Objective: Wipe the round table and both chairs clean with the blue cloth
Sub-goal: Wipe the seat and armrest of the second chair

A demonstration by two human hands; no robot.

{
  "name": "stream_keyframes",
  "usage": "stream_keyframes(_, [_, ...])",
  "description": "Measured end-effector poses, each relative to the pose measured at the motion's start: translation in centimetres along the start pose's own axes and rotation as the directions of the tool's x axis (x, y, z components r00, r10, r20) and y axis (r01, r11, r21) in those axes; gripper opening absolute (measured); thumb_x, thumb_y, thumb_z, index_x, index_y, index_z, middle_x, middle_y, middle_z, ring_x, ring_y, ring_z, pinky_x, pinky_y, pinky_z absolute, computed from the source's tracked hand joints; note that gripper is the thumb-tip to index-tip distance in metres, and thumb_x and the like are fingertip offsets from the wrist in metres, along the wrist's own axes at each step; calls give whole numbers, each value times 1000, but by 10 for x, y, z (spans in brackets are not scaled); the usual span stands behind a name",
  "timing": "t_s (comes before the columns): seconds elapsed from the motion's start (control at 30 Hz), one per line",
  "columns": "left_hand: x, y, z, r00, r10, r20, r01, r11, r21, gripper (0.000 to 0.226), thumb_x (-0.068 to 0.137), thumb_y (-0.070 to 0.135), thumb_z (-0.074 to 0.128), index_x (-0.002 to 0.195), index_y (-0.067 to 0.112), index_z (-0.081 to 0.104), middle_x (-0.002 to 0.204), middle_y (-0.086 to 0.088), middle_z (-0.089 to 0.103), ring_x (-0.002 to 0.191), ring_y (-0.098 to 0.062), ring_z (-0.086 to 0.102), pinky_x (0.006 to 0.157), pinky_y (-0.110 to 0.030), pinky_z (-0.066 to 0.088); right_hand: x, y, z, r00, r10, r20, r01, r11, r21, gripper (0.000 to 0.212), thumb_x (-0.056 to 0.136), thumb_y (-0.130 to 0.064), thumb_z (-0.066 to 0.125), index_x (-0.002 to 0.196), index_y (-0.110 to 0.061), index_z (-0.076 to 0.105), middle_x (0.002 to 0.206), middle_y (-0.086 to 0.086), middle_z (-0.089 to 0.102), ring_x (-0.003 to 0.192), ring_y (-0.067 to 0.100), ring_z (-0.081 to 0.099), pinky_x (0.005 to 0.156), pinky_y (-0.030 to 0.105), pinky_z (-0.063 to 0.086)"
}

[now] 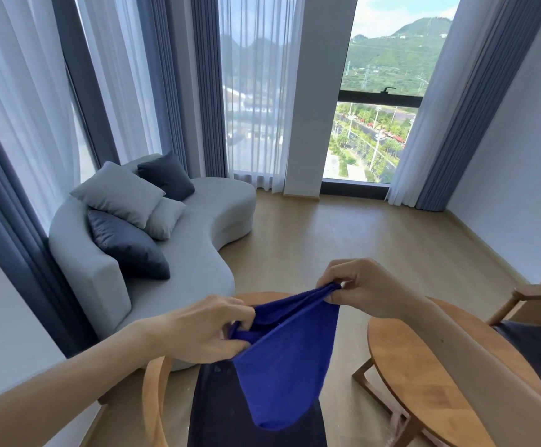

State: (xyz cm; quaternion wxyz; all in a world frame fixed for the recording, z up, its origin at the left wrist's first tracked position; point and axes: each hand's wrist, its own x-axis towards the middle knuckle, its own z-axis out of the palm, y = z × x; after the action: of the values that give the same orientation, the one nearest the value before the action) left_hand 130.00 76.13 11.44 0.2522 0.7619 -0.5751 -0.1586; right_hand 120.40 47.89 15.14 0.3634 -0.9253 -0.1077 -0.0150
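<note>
The blue cloth [282, 359] hangs in the air between the two hands, stretched along its top edge and sagging into a long fold below. The left hand [204, 330] pinches the cloth's lower left corner, fingers curled in around a bunched bit of fabric. The right hand [356, 287] holds the opposite end higher up, thumb and fingers closed on the gathered edge. The hands are apart, with the cloth taut between them.

Directly under the cloth stands a wooden chair [156, 391] with a curved light-wood back rail and a dark seat; the cloth hangs over it, and I cannot tell whether it touches the seat. To the right is the round table [424, 382], its wooden top partly hidden by the right forearm. Beyond the table, at the right edge, a second chair [533, 304] shows a wooden arm and a dark seat pad.

Farther off, a curved grey sofa [198, 227] with grey and dark blue cushions [124, 243] sits along the left wall. Behind it hang sheer white and blue-grey curtains [204, 75], and a tall window [382, 91] looks out on green hills and a road.
</note>
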Motion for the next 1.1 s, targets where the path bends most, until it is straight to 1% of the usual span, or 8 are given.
stream_keyframes(0.13, [-4,10,-9,997,-78,-1,76,968,-238,21,90,12,58,77,18,42,82,-2,59,62,-17,65,54,-34,55,-3,0,1,1000,-18,-2,18,1000,6,24,86,4,61,91,-17,72,89,-5,66,84,16,64,76,38,57])
stream_keyframes(0.2, [-3,12,-13,998,-51,-38,47,994,-104,21,86,9,58,75,11,40,75,-12,55,57,-13,58,53,-32,49,-2,-1,3,1000,-29,-5,29,999,18,23,86,5,60,91,-15,71,89,-5,66,84,17,65,76,39,57])
stream_keyframes(0.3, [-1,11,-15,998,28,-64,-13,972,236,25,85,14,58,67,10,40,69,-4,49,57,-12,39,54,-18,31,1,-4,6,999,-43,9,43,999,24,22,86,5,60,92,-13,71,89,-4,66,84,18,65,76,39,58])
stream_keyframes(0.4, [-7,4,-13,996,41,-80,-9,933,360,26,93,32,51,72,15,52,78,4,53,60,-8,43,57,-13,32,2,-5,3,999,-49,19,49,999,16,22,87,4,59,92,-14,71,89,-6,67,86,17,65,77,39,58])
stream_keyframes(0.63, [-17,-7,-8,992,32,-119,-15,990,138,25,96,43,46,93,24,61,91,12,58,76,-7,56,68,-25,49,-3,-2,-2,999,-39,28,38,999,24,24,88,4,60,91,-17,72,89,-7,66,87,15,65,78,38,57])
stream_keyframes(0.87, [-15,-8,-3,987,21,-157,-4,995,103,23,99,27,48,115,23,63,101,15,57,77,5,59,70,-10,47,-6,-2,-4,1000,-31,1,31,994,105,26,86,7,60,89,-15,72,90,1,66,87,21,64,80,40,57])
stream_keyframes(1.03, [-12,-3,0,997,31,-74,-17,981,192,20,99,34,42,105,27,60,101,17,48,80,1,50,73,-8,34,-4,-2,-5,999,-32,2,32,997,70,21,86,5,61,92,-12,72,91,1,67,88,20,64,80,42,57])
stream_keyframes(1.1, [-12,-1,2,999,11,-38,-5,987,161,17,98,37,43,100,26,57,104,17,46,83,-1,49,74,-10,37,-4,-1,-5,1000,-22,-14,23,997,74,20,87,5,62,92,-12,72,91,1,67,87,20,65,79,44,57])
